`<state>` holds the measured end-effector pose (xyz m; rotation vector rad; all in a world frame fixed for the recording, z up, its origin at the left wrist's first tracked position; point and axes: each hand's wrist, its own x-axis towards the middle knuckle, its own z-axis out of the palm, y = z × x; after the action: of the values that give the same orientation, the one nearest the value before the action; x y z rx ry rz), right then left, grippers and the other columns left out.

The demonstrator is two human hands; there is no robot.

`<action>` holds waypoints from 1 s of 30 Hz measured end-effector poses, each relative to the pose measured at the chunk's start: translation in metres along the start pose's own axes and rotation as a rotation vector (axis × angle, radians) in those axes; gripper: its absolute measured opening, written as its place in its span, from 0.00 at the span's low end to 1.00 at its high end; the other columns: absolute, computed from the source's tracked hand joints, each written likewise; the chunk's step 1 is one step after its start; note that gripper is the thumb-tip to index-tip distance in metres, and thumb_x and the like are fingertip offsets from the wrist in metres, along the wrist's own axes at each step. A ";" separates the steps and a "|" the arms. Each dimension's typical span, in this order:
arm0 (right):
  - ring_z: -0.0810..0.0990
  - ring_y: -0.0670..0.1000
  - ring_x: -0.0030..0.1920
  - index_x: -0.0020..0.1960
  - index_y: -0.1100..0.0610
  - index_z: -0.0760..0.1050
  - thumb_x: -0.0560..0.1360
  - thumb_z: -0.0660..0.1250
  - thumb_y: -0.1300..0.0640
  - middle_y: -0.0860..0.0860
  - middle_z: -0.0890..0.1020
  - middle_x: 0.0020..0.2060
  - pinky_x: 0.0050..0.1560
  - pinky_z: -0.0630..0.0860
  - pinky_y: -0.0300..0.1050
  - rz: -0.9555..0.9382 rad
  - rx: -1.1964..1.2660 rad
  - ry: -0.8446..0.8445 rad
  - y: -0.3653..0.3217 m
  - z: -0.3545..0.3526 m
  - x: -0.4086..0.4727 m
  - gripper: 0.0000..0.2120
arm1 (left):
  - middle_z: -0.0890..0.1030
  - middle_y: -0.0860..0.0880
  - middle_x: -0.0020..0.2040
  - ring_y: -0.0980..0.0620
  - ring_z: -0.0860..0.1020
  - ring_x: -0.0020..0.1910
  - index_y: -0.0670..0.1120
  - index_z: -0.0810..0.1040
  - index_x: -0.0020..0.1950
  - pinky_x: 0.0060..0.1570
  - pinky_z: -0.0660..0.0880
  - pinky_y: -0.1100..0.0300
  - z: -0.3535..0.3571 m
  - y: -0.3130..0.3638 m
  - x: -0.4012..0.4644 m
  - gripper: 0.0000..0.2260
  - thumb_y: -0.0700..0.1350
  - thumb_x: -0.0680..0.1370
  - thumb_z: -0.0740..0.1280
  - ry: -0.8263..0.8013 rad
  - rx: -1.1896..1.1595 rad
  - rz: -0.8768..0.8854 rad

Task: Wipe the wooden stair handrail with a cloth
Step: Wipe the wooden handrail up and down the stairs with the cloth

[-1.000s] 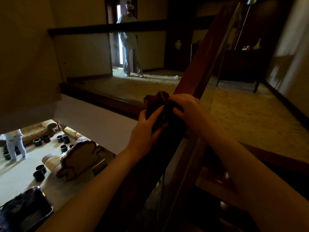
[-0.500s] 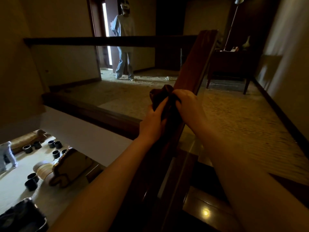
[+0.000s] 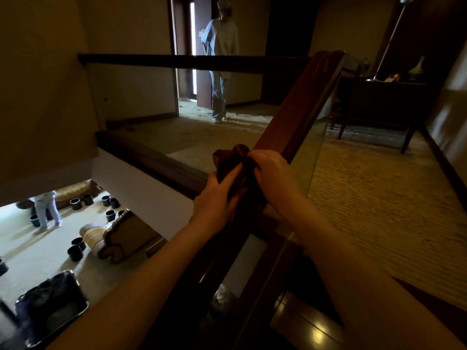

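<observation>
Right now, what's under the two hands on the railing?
A dark brown cloth is bunched under the left hand and right hand, wrapped on the wooden handrail. The rail beneath the cloth is covered, so it cannot be seen there.

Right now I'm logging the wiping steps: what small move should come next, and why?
Probably slide the cloth further up the handrail. Both the left hand and right hand grip it bunched round the rail, and a long bare stretch of wood lies above them.
</observation>
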<state>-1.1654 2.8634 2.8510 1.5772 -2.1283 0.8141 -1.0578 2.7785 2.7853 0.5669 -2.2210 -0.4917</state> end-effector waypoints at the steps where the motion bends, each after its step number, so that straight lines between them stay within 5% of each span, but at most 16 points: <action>1: 0.77 0.53 0.59 0.58 0.59 0.77 0.77 0.60 0.64 0.54 0.79 0.57 0.62 0.71 0.44 0.013 0.009 0.011 0.008 -0.003 0.011 0.12 | 0.66 0.43 0.66 0.42 0.73 0.60 0.66 0.54 0.72 0.56 0.74 0.49 0.003 0.005 0.015 0.27 0.50 0.79 0.62 -0.003 0.008 -0.017; 8: 0.78 0.55 0.57 0.62 0.59 0.76 0.79 0.57 0.65 0.57 0.79 0.58 0.50 0.67 0.34 0.128 0.052 0.116 0.068 -0.039 0.089 0.15 | 0.68 0.44 0.66 0.52 0.71 0.57 0.59 0.61 0.72 0.50 0.67 0.66 0.020 0.040 0.133 0.22 0.46 0.80 0.59 -0.055 -0.124 0.074; 12: 0.77 0.58 0.60 0.63 0.59 0.75 0.79 0.56 0.66 0.59 0.78 0.59 0.56 0.72 0.43 0.164 0.049 0.140 0.086 -0.049 0.127 0.16 | 0.70 0.42 0.64 0.43 0.74 0.58 0.67 0.58 0.69 0.58 0.73 0.46 0.032 0.041 0.181 0.23 0.61 0.73 0.53 -0.085 -0.152 0.072; 17: 0.77 0.58 0.59 0.64 0.58 0.75 0.78 0.57 0.67 0.59 0.78 0.60 0.58 0.73 0.46 0.187 -0.064 0.154 0.088 -0.038 0.145 0.17 | 0.72 0.41 0.63 0.43 0.75 0.58 0.61 0.57 0.72 0.57 0.74 0.45 0.039 0.035 0.192 0.27 0.59 0.73 0.55 -0.122 -0.227 0.050; 23: 0.72 0.57 0.65 0.66 0.56 0.73 0.78 0.55 0.66 0.56 0.75 0.65 0.63 0.69 0.47 0.200 -0.112 0.072 0.082 -0.033 0.142 0.20 | 0.68 0.43 0.70 0.48 0.68 0.67 0.48 0.61 0.74 0.61 0.67 0.60 0.032 0.035 0.177 0.21 0.41 0.81 0.57 -0.170 -0.624 -0.008; 27: 0.71 0.56 0.66 0.67 0.55 0.72 0.77 0.54 0.65 0.55 0.74 0.65 0.65 0.68 0.50 0.176 -0.164 -0.022 0.065 -0.021 0.131 0.21 | 0.72 0.46 0.67 0.53 0.71 0.64 0.45 0.64 0.72 0.61 0.71 0.60 0.026 0.018 0.154 0.19 0.42 0.81 0.59 -0.191 -0.742 0.004; 30: 0.74 0.56 0.61 0.65 0.55 0.74 0.77 0.55 0.64 0.56 0.76 0.62 0.60 0.71 0.48 0.129 -0.237 -0.119 0.045 -0.011 0.121 0.19 | 0.74 0.55 0.58 0.63 0.73 0.55 0.45 0.67 0.68 0.52 0.72 0.72 0.017 0.007 0.122 0.15 0.42 0.81 0.57 -0.186 -0.752 -0.019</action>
<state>-1.2456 2.7910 2.9218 1.4090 -2.3329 0.4934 -1.1454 2.7213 2.8511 0.1403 -1.9868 -1.3484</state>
